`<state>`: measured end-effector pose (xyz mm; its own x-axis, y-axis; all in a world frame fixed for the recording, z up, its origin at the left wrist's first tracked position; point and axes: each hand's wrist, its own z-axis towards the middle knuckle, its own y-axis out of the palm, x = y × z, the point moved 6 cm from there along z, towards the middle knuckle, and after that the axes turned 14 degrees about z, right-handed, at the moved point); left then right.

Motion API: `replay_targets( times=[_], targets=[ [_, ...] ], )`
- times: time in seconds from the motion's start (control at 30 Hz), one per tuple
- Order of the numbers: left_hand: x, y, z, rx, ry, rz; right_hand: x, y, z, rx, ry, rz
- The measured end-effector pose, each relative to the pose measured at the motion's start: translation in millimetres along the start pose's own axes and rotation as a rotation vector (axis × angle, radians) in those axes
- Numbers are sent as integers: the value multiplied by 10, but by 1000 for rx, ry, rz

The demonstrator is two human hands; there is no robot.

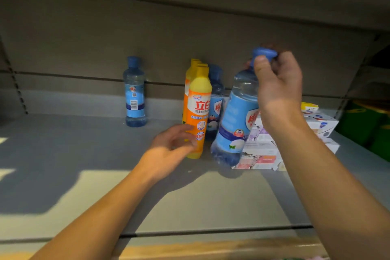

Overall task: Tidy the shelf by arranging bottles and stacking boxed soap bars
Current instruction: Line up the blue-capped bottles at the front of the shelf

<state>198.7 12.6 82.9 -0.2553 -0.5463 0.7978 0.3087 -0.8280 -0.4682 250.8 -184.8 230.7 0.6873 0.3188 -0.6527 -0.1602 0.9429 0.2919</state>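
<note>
A: What does the view from the person's head show?

B: A grey shop shelf [84, 154], seen from above and in front. The right hand [276, 82] pinches the blue cap of a clear blue dish-soap bottle [236, 116], thumb in front and fingers curled behind. That bottle hangs tilted, its base low over the shelf, just in front of a stack of boxed soap bars [263, 150].

A: And the other hand?

B: The left hand [171, 143] has loose, half-curled fingers, with the fingertips [190, 127] touching the lower side of an orange dish-soap bottle [198, 116] with a yellow cap. It does not wrap that bottle. Behind it stand more orange bottles [193, 69] and another blue bottle [215, 101]. A lone blue bottle [135, 93] stands well apart to the left, against the back wall.

A: What could go wrong from here?

B: Judging by the grip, the cap is a small, smooth hold for a full bottle. The bottle could swing or slip out and land on the soap boxes, which look like light card and could dent or slide. Its tilted base could also knock the orange bottle, which is tall and narrow. A push from the left fingertips could likewise tip that one back into the row behind.

A: Is anything unclear?

B: Whether the hanging bottle's base touches the shelf cannot be told.
</note>
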Motion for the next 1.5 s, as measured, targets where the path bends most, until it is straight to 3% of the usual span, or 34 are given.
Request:
replay_targets(
  times=[0.17,0.4,0.57,0.7,0.77,0.9,1.03,1.17,1.27,1.37,1.5],
  targets=[
    [104,173,-100,-185,150,-1,284,71,-184,119,161,226],
    [5,99,-78,-22,102,96,396,371,-297,49,173,191],
    [26,-33,-135,-45,72,13,367,516,-315,-82,176,134],
    [-35,-244,-302,-102,50,-130,598,659,-497,-171,351,149],
    [-116,-362,-382,-76,1,-235,742,793,-613,-238,425,301],
    [-298,-450,-490,-70,-252,-669,1026,1147,-875,-385,599,585],
    [-386,-441,-527,-186,-352,-846,1256,1358,-1056,-348,757,736],
    [-537,-544,-501,-17,-450,-645,1428,1391,-1021,-286,699,659],
    [-565,-697,-466,177,-357,-413,1486,1384,-937,-266,588,609],
    [-496,-830,-483,380,-221,27,1538,1390,-934,-220,520,519],
    [-474,-798,-464,391,-141,369,1584,1404,-1006,-174,457,362]
  ],
)
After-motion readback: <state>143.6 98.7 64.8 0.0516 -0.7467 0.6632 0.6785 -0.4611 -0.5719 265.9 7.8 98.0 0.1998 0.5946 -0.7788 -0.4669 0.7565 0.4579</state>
